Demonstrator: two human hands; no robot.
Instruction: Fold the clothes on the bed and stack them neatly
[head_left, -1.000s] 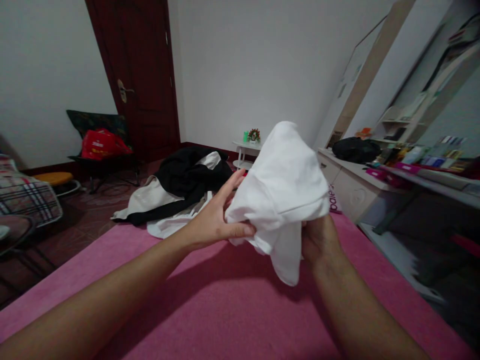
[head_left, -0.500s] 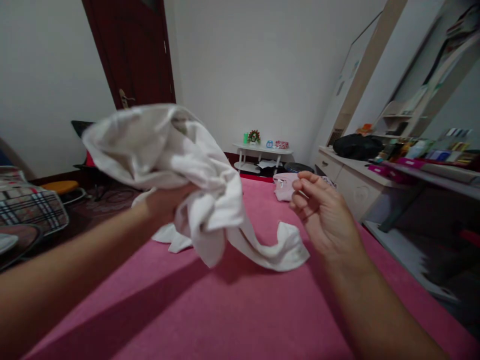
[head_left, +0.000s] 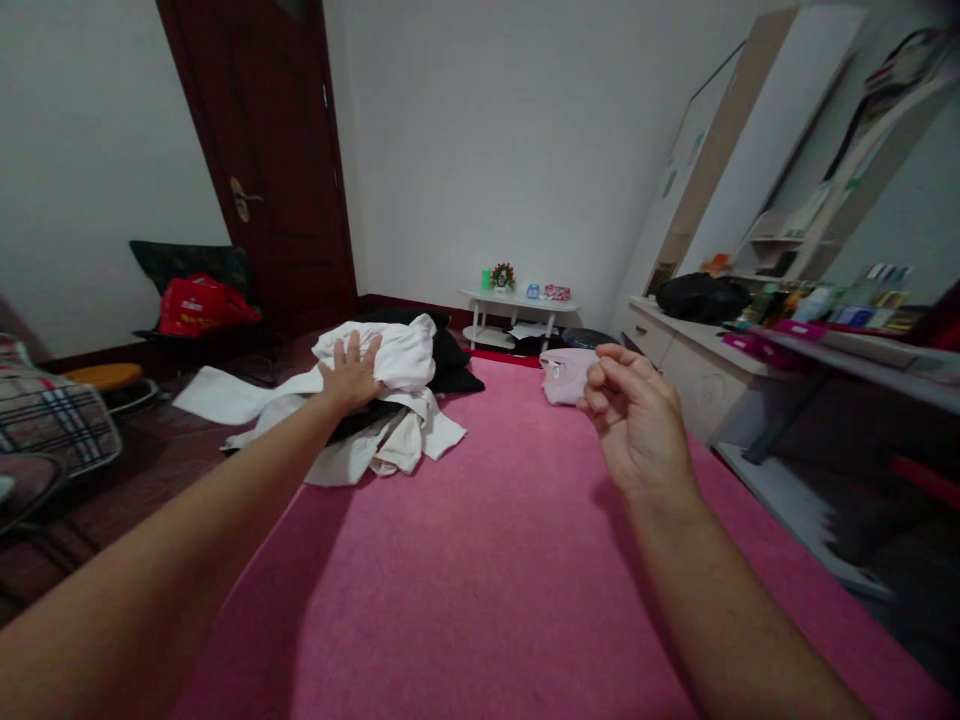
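Observation:
My left hand (head_left: 352,375) lies with its fingers spread on a crumpled white garment (head_left: 409,355), at the top of a loose heap of clothes. White sleeves or legs (head_left: 232,393) trail from the heap to the left, and dark clothing (head_left: 454,362) shows behind and under it. In the air to the right, my right hand (head_left: 641,420) has its fingers curled, thumb against the forefinger, with nothing visible in them. Beyond it a folded pale pink garment (head_left: 566,375) rests near the far edge of the pink bed surface (head_left: 480,560), partly hidden by my fingers.
A low white table (head_left: 517,300) with small ornaments stands by the far wall. At left are a chair with a red bag (head_left: 202,305) and an orange stool (head_left: 101,374). A dresser (head_left: 682,350) bearing a black bag (head_left: 701,296) and bottles lines the right side.
My left hand has lowered the white garment onto the heap at the far left and let go of it, its fingers now spread. My right hand keeps nearly the same pose.

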